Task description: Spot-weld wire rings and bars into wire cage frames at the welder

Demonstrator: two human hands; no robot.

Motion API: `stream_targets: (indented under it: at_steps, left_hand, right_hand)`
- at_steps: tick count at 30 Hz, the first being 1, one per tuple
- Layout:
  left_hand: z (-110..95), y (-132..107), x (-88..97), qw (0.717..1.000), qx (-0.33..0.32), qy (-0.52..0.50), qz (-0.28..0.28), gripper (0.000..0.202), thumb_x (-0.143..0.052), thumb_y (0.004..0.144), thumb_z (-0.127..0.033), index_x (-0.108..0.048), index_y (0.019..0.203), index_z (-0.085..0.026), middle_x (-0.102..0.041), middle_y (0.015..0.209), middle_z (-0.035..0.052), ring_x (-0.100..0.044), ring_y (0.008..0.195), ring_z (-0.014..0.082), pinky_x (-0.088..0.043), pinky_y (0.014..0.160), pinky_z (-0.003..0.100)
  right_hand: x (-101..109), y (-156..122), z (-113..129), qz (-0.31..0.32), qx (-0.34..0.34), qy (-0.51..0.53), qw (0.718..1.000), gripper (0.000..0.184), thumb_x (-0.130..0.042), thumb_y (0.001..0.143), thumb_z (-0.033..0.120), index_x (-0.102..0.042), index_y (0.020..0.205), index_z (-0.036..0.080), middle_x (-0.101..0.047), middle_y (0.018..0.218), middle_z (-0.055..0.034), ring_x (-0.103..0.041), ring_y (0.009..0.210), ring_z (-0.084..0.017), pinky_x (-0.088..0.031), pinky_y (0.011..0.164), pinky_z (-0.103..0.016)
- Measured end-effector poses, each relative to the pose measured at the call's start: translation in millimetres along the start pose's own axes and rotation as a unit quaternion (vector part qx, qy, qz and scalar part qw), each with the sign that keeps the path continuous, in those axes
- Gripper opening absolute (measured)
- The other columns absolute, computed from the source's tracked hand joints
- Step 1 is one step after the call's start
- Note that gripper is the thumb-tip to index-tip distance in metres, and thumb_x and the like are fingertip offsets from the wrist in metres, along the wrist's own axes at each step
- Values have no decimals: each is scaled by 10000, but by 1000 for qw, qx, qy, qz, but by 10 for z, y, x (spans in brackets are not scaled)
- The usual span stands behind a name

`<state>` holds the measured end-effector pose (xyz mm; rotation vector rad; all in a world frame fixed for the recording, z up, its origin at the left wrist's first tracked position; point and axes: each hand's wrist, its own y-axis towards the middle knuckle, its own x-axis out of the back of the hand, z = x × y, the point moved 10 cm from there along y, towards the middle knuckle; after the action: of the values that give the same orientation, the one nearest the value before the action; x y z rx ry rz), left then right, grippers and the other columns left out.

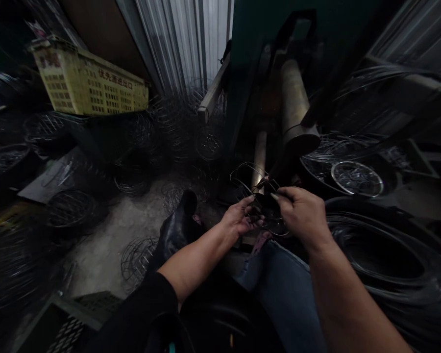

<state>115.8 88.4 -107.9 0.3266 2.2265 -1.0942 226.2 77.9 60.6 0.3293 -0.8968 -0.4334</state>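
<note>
A thin wire frame (241, 166) with curved loops is held at the tip of the lower metal rod of a machine. My left hand (242, 216) pinches it from the left with thumb and forefinger, the other fingers loosely curled. From the right, my right hand (303, 213) grips the wire between thumb and bent fingers. The lower rod (259, 154) ends right between my hands. Above it juts a thicker metal cylinder (294, 95). Where the wires meet near the rod is dark and partly covered by my fingers.
A yellow crate (91, 81) stands on a dark bin at the left. Wire baskets (137, 260) lie on the floor. At the right are a metal ring (357, 179) over small wire pieces and a large wire coil (382, 245). A green crate (69, 318) sits front left.
</note>
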Motion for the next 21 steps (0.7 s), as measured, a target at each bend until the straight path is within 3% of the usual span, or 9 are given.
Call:
stream_targets:
  at_steps: [2, 5, 7, 9, 12, 13, 17, 21]
  left_hand:
    - [36, 2, 11, 1000, -10, 24, 17, 358, -717, 739, -467, -617, 872, -150, -615, 724, 42, -626, 659, 172, -529, 686, 348]
    - [-189, -76, 149, 977, -168, 134, -13, 386, -721, 725, -475, -677, 922, -146, -645, 807, 80, -637, 783, 208, -521, 805, 383]
    - [-412, -231, 181, 920, -317, 230, -34, 417, -794, 650, -373, -707, 1013, -186, -658, 1023, 97, -598, 1040, 250, -440, 1002, 390]
    - [-491, -346, 109, 856, -411, 314, -18, 537, -842, 559, -263, -714, 1080, -233, -610, 1220, 89, -476, 1253, 281, -304, 1136, 368]
    - [-460, -357, -9, 783, -469, 407, 1, 609, -844, 526, -231, -712, 1120, -238, -590, 1264, 104, -426, 1310, 322, -260, 1166, 388]
    - [-461, -330, -11, 771, -476, 423, -11, 626, -843, 522, -234, -707, 1133, -242, -593, 1255, 107, -431, 1304, 333, -263, 1164, 402]
    - [-539, -226, -29, 730, -490, 474, -48, 598, -828, 534, -247, -714, 1119, -291, -592, 1237, 84, -408, 1312, 355, -238, 1166, 447]
    - [-616, -190, -67, 723, -498, 479, 1, 506, -774, 596, -202, -726, 1092, -294, -603, 1195, 82, -403, 1330, 341, -237, 1169, 448]
  right_hand:
    - [45, -56, -20, 3, -8, 7, 1000, 252, -522, 811, 391, -694, 759, 214, -703, 786, -60, -641, 727, -220, -485, 693, -351]
    - [193, -310, -112, -19, -16, 15, 1000, 273, -596, 809, 460, -702, 841, 210, -708, 972, -73, -655, 912, -253, -494, 827, -380]
    - [230, -550, -233, -24, -35, 33, 999, 318, -652, 792, 476, -702, 966, 215, -694, 1059, -73, -648, 977, -258, -499, 870, -386]
    - [223, -775, -345, -38, -53, 59, 996, 393, -672, 797, 448, -669, 1108, 208, -689, 1086, -78, -664, 922, -237, -526, 834, -368]
    - [237, -968, -400, -104, -49, 47, 992, 434, -679, 800, 410, -640, 1160, 169, -687, 1096, -113, -667, 732, -199, -553, 714, -342]
    - [232, -986, -392, -121, -41, 33, 991, 396, -671, 807, 403, -654, 1122, 164, -693, 1080, -119, -664, 704, -196, -555, 695, -342]
    - [157, -936, -406, -128, -26, 32, 991, 250, -594, 857, 401, -710, 896, 182, -723, 944, -100, -689, 863, -250, -557, 808, -387]
    - [64, -957, -606, -123, -83, 100, 984, 277, -622, 820, 434, -726, 861, 180, -731, 916, -91, -695, 843, -247, -570, 793, -385]
